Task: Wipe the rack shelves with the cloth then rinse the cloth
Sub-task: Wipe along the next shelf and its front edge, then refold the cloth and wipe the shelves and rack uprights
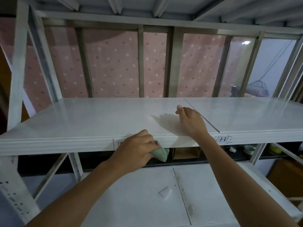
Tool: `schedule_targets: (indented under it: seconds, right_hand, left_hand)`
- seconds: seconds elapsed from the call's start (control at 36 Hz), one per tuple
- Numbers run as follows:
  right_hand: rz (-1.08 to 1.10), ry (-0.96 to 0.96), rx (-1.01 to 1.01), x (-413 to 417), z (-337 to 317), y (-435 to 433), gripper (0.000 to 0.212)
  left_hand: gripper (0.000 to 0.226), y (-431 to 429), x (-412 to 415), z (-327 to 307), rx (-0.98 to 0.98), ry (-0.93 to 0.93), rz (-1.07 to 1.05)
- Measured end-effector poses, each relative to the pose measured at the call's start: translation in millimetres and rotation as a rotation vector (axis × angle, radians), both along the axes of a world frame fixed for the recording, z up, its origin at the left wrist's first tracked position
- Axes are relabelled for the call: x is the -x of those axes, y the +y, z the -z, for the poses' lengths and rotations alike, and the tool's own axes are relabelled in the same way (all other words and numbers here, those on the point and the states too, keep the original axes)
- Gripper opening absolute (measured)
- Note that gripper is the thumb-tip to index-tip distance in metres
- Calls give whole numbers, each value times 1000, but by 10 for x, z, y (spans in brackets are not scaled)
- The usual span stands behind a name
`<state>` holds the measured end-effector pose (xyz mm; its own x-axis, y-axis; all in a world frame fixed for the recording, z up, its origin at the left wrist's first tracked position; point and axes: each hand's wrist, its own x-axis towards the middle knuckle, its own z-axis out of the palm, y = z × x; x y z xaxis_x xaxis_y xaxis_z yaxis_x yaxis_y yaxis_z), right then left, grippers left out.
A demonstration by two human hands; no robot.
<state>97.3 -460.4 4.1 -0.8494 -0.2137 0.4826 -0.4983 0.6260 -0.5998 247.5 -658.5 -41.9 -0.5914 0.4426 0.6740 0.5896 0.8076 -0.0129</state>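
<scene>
A person's left hand (139, 149) clenches a bunched green cloth (161, 154) against the front lip of a white rack shelf (91, 118), the cloth poking out below the lip's lower edge; the right hand (191, 122) rests released on the shelf top just right of centre, fingers loosely curled, thumb pointing toward the far side, wrist crossing the near edge; a seam (202, 116) runs from far to near just right of that hand; the shelf surface lies open to the left and right of both hands; a handwritten label (222, 139) sits on the lip right of the right wrist; on the lower shelf (139, 194) lies a small white piece (165, 192), possibly a plastic cap, with a grimy seam (182, 194) to its right; a spotted pink curtain (113, 63) hangs beyond the far rail.
</scene>
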Motion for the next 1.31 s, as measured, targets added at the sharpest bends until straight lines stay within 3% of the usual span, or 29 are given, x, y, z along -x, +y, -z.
schedule_targets:
  seconds: [0.14,0.25,0.33,0.42,0.56,0.69,0.75,0.86,1.03,1.11,1.22,1.31]
  right_hand:
    - [-157,118,64,-273,23,-50,45]
    - [-467,115,-5,-765,-20,-306,26]
    - [-710,57,-137,-1088,-87,-572,38]
    - [-807,107,-274,-1299,-92,-876,54]
    - [-776,218,-328,-1459,-60,-1313,49]
    - [-757,226,-260,-1594,-61,-1502,39]
    - [-725,213,-196,-1612,-71,-1494,26]
    - [-695,40,-40,-1616,-54,-1369,6]
    - [-614,-87,-70,-1590,-38,-993,9]
    - [-542,-47,-245,-1569,-98,-649,18]
    - [-503,-8,-319,-1572,-118,-91,36]
    - [-437,113,-385,-1535,-100,436,38]
  left_hand:
    - [16,-184,-271,97,-64,-99,-1]
    - [26,-513,-478,119,-143,-92,-85]
    - [25,-774,-635,63,-225,-69,-154]
    - [31,-981,-798,-21,-279,-74,-197]
    - [26,-1245,-1041,-113,-427,-129,-268]
    - [46,-1465,-1254,-158,-539,-308,-335]
    - [51,-1524,-1319,-190,-550,-379,-362]
    - [39,-1541,-1364,-235,-542,-460,-302]
    - [26,-1221,-1177,-203,-527,-401,-227]
    - [28,-933,-1011,-215,-526,-435,-177]
    - [29,-342,-723,-313,-501,-498,-103]
    - [23,245,-475,-414,-468,-540,-20]
